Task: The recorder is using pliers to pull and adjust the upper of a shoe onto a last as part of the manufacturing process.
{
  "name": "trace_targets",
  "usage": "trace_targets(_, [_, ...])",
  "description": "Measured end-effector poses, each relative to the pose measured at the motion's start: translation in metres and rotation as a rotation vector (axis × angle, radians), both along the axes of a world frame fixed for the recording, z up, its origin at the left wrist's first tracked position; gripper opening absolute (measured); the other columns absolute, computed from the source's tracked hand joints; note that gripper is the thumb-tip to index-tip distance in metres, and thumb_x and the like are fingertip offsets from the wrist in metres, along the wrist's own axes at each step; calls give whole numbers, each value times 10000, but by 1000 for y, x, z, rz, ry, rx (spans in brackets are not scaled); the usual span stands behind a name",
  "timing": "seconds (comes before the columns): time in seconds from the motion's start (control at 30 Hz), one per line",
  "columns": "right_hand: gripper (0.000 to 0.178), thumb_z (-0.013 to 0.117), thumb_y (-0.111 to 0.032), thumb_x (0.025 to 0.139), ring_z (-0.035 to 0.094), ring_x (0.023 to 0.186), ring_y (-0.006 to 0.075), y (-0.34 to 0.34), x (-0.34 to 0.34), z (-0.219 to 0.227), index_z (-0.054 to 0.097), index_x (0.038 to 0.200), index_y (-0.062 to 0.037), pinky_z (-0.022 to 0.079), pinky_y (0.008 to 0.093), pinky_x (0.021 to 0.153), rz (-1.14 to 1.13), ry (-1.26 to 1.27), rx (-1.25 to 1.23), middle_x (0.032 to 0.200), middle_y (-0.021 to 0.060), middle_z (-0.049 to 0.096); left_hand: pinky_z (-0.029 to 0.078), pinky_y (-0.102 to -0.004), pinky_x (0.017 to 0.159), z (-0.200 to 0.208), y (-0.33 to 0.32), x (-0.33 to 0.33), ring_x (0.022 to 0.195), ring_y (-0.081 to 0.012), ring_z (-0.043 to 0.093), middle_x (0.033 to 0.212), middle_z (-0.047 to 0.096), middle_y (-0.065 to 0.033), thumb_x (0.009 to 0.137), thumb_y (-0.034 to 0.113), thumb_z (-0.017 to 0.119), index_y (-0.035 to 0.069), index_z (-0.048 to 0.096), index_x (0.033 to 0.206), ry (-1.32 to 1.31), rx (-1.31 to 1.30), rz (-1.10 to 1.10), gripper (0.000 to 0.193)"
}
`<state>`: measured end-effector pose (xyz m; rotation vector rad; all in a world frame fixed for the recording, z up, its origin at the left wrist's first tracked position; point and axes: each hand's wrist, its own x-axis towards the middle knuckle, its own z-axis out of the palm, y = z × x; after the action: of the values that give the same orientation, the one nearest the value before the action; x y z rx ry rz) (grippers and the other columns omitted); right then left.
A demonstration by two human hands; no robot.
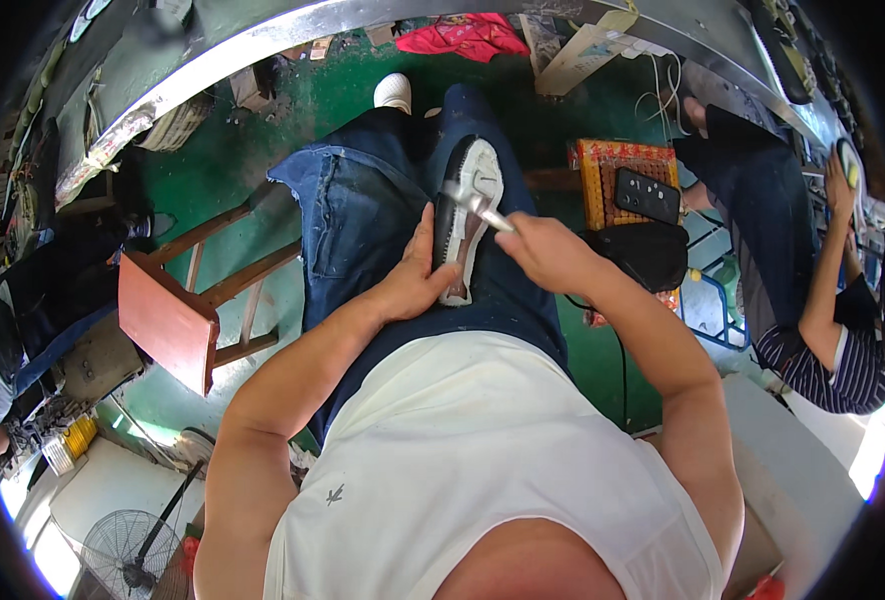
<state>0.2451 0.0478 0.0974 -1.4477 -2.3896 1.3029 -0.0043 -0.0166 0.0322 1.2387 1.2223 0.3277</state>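
Here, a wooden stool [168, 322] stands left of the shoe [466, 243] and a yellow mat [601, 190] right of it, while the shoe lies between the left hand [418, 275], clasping its side, and the right hand [551, 252], gripping a hammer [481, 207] that partly hides it.

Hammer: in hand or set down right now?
In hand: the right hand grips the hammer, its head over the shoe.

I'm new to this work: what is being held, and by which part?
The right grip holds a hammer by its handle; the left grip holds an unfinished shoe along its left side, toward the nearer end.
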Motion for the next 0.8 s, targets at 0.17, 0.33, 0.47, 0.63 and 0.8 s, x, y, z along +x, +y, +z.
trace_targets(0.17, [439,431,-363,1070,672,687,253,8,17,-3,589,931,23,527,386,674,-160,149,-305,748,143,659,297,-324,1177,26,12,-22,1441,-255,375,1588,349,-201,925,187,710,2,38,1614,8,51,6,980])
trace_targets(0.33, [415,424,-353,1083,657,708,153,-3,42,-48,593,1075,26,532,318,666,-543,528,-504,844,81,661,278,-358,1193,95,48,-58,1455,-217,357,1600,359,-108,920,171,721,19,195,1608,-826,-222,493,879])
trace_targets(0.47, [411,445,-349,1076,666,700,162,-7,25,-58,609,1033,26,533,324,661,-376,397,-502,819,87,674,462,-361,1059,196,177,-89,1265,-224,563,1476,516,-122,848,240,763,14,255,1589,-678,86,443,927])
trace_targets(0.63, [450,431,-378,1074,688,714,177,13,17,-56,619,999,24,544,328,676,-313,266,-508,818,96,696,577,-391,787,240,426,-101,902,-199,696,1098,697,-125,935,108,650,46,292,1575,-189,304,592,736])
trace_targets(0.8, [464,427,-386,1083,685,722,172,18,22,-73,619,1040,35,546,323,675,-392,367,-625,850,106,692,457,-535,982,194,558,-128,1241,-334,571,1311,642,-107,903,198,606,93,647,1259,1342,1043,65,374])
